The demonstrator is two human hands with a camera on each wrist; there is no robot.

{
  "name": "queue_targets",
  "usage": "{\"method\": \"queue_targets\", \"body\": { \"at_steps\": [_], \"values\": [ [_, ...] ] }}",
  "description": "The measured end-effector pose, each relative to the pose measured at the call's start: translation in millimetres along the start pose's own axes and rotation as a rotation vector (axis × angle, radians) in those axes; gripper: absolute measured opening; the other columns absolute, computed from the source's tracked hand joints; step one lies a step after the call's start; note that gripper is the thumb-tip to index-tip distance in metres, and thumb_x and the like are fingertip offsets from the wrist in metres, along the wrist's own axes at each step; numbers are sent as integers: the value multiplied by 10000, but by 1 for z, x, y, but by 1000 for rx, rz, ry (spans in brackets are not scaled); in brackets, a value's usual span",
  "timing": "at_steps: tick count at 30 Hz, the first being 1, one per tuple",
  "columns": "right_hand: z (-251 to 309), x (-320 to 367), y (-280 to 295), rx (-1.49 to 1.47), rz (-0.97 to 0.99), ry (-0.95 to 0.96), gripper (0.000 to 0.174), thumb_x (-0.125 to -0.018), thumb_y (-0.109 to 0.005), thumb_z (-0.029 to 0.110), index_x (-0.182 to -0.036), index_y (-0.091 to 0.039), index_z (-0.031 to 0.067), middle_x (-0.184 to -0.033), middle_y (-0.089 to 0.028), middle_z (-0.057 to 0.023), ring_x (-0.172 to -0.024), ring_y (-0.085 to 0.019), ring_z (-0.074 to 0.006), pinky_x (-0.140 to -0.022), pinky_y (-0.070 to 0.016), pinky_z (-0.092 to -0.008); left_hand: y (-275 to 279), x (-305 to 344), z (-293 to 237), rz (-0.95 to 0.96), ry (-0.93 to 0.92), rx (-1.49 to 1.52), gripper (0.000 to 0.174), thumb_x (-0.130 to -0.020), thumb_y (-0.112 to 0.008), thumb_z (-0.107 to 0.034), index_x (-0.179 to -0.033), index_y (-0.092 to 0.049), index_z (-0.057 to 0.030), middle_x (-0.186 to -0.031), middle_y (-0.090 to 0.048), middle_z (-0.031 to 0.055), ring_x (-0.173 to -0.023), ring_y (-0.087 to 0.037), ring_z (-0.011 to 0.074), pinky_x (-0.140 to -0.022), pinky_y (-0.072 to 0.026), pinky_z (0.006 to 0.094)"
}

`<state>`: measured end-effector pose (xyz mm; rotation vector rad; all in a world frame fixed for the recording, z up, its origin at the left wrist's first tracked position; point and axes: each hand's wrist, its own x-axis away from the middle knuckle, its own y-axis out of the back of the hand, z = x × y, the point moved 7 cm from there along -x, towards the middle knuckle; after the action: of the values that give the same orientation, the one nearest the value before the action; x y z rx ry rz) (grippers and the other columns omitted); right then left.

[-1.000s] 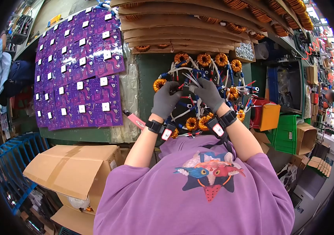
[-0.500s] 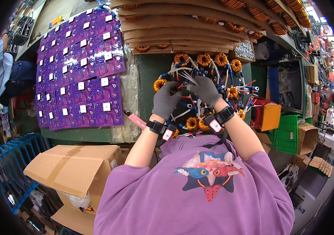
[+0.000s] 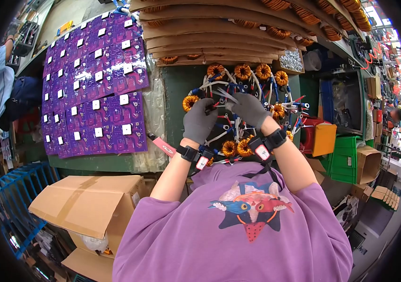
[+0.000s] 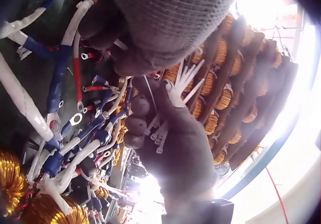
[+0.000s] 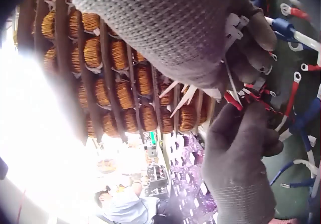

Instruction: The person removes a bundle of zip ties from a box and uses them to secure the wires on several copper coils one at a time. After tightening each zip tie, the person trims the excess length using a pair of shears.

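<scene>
Both hands wear grey knit gloves and meet over a bench of wired copper coils. My right hand holds a bundle of white cable ties, their tails fanning out past the thumb. Below its curled fingers, the tie heads stick out in the left wrist view. Facing it, my left hand pinches thin red wires between thumb and fingertips. One thin tie runs down from the right hand to these wires in the right wrist view. Copper-wound ring coils with white and blue leads lie around both hands.
Stacked cardboard layers filled with coils stand behind the hands. Purple circuit boards cover the bench's left side. A pink-handled tool lies by the left wrist. An opened carton stands at lower left, a green crate at right.
My right hand and wrist have turned and shifted slightly right, swinging the tie tails a little leftward. The left hand stays at nearly the same spot, still pinching.
</scene>
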<state>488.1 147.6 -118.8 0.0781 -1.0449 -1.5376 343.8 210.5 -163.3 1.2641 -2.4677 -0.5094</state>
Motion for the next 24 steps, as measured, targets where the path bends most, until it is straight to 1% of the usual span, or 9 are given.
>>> {"method": "queue_targets", "body": {
  "at_steps": [2, 8, 10, 14, 17, 19, 22, 23, 24],
  "values": [
    [3, -6, -14, 81, -24, -64, 296, -857, -568, 337, -900, -609, 47, -824, -630, -187, -837, -597, -373, -719, -460, -430, 2, 0, -4, -45, -54, -9, 286, -758, -673, -149, -1032, -635, -77, -906, -659, 99, -762, -648, 201, -690, -513, 304],
    [-4, -11, -32, -100, -216, 29, 311, -840, -603, 357, -880, -597, 49, -801, -629, -177, -823, -606, -365, -704, -466, -421, 18, -12, -18, 29, -111, -300, 232, -765, -631, -159, -989, -644, -97, -915, -658, 117, -823, -637, 311, -719, -507, 389],
    [1, -5, -30, -191, -216, 51, 355, -824, -628, 395, -870, -598, 45, -804, -636, -169, -823, -613, -354, -701, -466, -415, 13, -19, -10, 283, 70, -425, 189, -768, -627, -170, -940, -651, -95, -897, -660, 125, -854, -621, 352, -736, -496, 426],
    [-4, -10, -35, -70, -235, -9, 392, -808, -648, 425, -883, -612, 42, -821, -643, -170, -822, -618, -346, -700, -468, -405, 18, -19, -11, 318, 64, -448, 196, -787, -597, -217, -914, -642, -74, -846, -654, 128, -798, -634, 298, -722, -506, 376],
    [-9, -14, -38, -192, -212, -12, 412, -808, -648, 429, -921, -620, 34, -804, -645, -170, -783, -631, -316, -692, -469, -385, 17, -9, -5, 460, 199, -71, 236, -802, -583, -255, -888, -635, -42, -790, -650, 101, -721, -632, 232, -681, -497, 334],
    [-7, -14, -39, -386, -211, 29, 408, -822, -640, 405, -931, -628, 12, -766, -642, -144, -732, -630, -244, -679, -464, -355, 15, -3, -4, 499, 267, 269, 235, -792, -601, -219, -900, -623, -12, -806, -649, 68, -737, -605, 132, -655, -474, 269],
    [-16, -20, -41, -561, -210, 36, 381, -847, -622, 366, -907, -635, -11, -690, -605, -93, -667, -576, -167, -635, -443, -329, 12, -4, 14, 474, 460, 569, 245, -774, -597, -160, -949, -603, 10, -813, -632, 55, -791, -599, 137, -662, -470, 262],
    [-23, -21, -39, -489, -153, -81, 352, -869, -601, 335, -897, -645, -13, -644, -562, -26, -613, -506, -119, -574, -403, -297, 9, -7, 23, 473, 460, 572, 245, -774, -597, -160, -949, -603, 10, -813, -632, 55, -791, -599, 137, -662, -470, 262],
    [-24, -20, -38, -486, -151, -81, 352, -869, -601, 335, -897, -645, -13, -644, -562, -26, -613, -506, -119, -574, -403, -297, 9, -13, 25, 466, 345, 645, 242, -788, -600, -167, -969, -602, -6, -822, -623, 48, -733, -588, 121, -624, -472, 250]
  ]
}}
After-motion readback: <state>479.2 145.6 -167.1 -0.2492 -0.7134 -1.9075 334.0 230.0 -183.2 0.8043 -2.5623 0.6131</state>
